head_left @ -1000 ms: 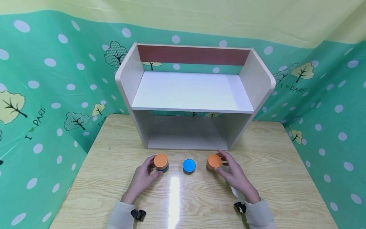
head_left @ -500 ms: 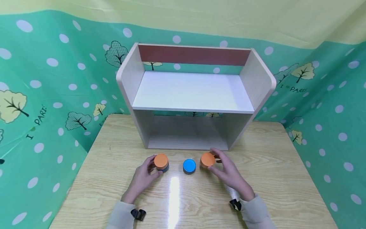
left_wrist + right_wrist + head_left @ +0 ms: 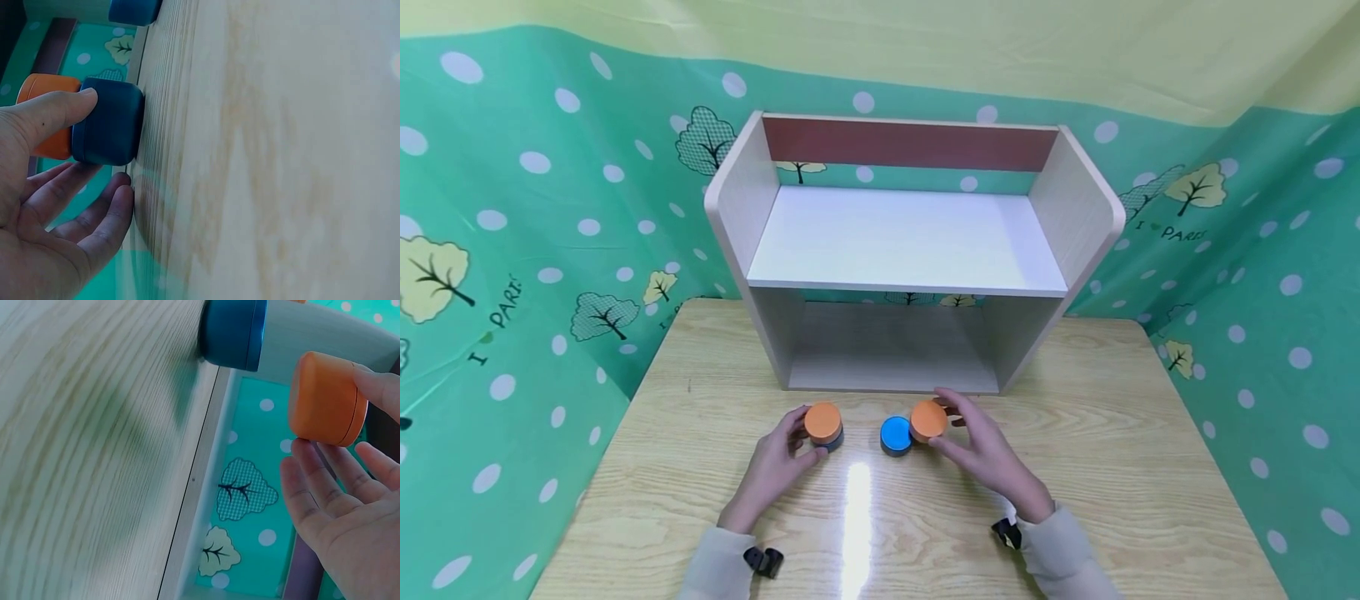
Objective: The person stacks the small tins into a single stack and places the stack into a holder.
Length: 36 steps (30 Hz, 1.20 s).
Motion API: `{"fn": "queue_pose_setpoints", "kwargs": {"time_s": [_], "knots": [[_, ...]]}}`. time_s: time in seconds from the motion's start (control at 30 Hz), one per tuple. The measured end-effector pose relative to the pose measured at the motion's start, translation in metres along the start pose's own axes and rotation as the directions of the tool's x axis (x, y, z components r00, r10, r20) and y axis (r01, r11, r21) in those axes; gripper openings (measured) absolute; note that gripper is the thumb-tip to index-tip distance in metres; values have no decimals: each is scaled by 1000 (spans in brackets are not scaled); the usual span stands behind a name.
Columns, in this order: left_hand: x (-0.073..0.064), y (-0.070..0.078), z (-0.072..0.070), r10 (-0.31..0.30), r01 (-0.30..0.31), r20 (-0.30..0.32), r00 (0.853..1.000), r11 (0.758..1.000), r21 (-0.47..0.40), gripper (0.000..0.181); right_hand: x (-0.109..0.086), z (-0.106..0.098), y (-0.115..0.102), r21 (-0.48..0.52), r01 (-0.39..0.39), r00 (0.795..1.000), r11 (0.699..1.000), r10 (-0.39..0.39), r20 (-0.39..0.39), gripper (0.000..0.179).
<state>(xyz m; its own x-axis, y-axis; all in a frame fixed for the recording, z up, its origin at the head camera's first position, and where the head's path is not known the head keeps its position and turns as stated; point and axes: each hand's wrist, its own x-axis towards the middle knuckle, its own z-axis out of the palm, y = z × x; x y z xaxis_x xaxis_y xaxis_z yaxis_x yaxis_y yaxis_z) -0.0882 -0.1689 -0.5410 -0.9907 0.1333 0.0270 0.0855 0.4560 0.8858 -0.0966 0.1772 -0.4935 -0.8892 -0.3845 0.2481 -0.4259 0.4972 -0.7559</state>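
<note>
Left grip (image 3: 780, 463) was clamped on lower blue container (image 3: 111, 122), presumably to steady it beneath upper orange container (image 3: 823, 420). Right grip (image 3: 987, 454) pinched second orange container (image 3: 927, 418) by sides, off worktop (image 3: 1150, 467), near lone blue container (image 3: 895, 434); side hold presumably left base unobstructed.

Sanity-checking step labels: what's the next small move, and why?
Probably shift the right grip leftward, centring its raised orange container over the lone blue container. It is held above the table, just right of the blue one, while at the left grip an upper orange container sits on a lower blue container, suggesting a matching stack.
</note>
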Motion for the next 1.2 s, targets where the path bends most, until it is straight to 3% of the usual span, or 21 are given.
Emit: {"fn": "queue_pose_setpoints", "kwargs": {"time_s": [0.33, 0.67, 1.2], "knots": [[0, -1, 0, -2, 2, 1, 1000, 1000, -11, 75, 10, 8, -7, 30, 27, 999, 999, -28, 33, 70], [0, 0, 1, 5, -5, 1, 1000, 1000, -2, 76, 20, 16, -17, 32, 102, 994, 994, -103, 40, 70], [1, 1, 1, -32, 32, 1, 999, 999, -9, 75, 34, 35, -31, 57, 162, 984, 985, -165, 63, 68]]}}
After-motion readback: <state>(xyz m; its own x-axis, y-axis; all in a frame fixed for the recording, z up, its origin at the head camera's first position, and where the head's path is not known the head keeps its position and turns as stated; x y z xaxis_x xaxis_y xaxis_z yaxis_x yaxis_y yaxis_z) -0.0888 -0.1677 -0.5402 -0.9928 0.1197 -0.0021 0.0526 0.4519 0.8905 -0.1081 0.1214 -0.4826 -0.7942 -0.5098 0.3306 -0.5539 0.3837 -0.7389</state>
